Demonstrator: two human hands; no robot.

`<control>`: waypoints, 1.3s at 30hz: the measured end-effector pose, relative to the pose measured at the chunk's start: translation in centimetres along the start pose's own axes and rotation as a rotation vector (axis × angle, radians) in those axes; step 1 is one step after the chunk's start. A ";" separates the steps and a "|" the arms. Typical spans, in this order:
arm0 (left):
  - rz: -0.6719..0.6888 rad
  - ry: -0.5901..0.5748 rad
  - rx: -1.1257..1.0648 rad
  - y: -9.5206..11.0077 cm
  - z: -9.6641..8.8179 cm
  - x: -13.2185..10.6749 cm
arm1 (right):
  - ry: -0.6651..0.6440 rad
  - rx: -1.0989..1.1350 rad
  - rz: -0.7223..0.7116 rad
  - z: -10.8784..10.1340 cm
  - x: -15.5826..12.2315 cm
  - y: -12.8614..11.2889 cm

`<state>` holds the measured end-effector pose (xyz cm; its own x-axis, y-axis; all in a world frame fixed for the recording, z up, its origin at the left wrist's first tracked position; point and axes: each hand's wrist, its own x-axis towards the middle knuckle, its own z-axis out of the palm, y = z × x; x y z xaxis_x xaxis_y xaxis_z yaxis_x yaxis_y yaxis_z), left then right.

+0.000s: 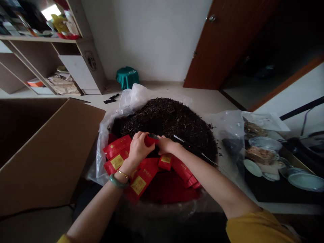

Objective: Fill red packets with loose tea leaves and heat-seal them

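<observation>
My left hand point(138, 147) is closed around a red pouch point(152, 139), its dark mouth tipped toward the right. Against the pouch's right side is my right hand point(165, 145), fingers bent and partly hidden; what they grip cannot be made out. Dark, dry tea leaves point(174, 116) lie heaped in a large clear plastic bag point(102, 141) beyond both hands. Several red packets with gold labels point(145, 177) are spread at the near side of the heap, below my hands. A small red packet point(165, 163) lies just under my right wrist.
A dark device point(190, 146) with a red light and white cable lies on the leaves. An open cardboard box point(58, 152) stands at left. To the right, a dark tray point(263, 185) bears bowls. A green-covered stool point(127, 77) is by the wall.
</observation>
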<state>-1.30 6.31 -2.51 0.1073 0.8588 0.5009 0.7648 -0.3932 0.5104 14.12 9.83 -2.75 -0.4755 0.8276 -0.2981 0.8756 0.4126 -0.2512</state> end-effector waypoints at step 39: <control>-0.057 0.142 -0.106 0.1 -0.6 0.4 | 0.442 0.566 0.067 -6.2 -0.9 0.6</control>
<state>-1.57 6.43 -1.84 -0.0312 0.8286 0.5589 0.6952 -0.3838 0.6078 15.58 11.72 3.08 -0.2385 0.9703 0.0407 0.6665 0.1940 -0.7199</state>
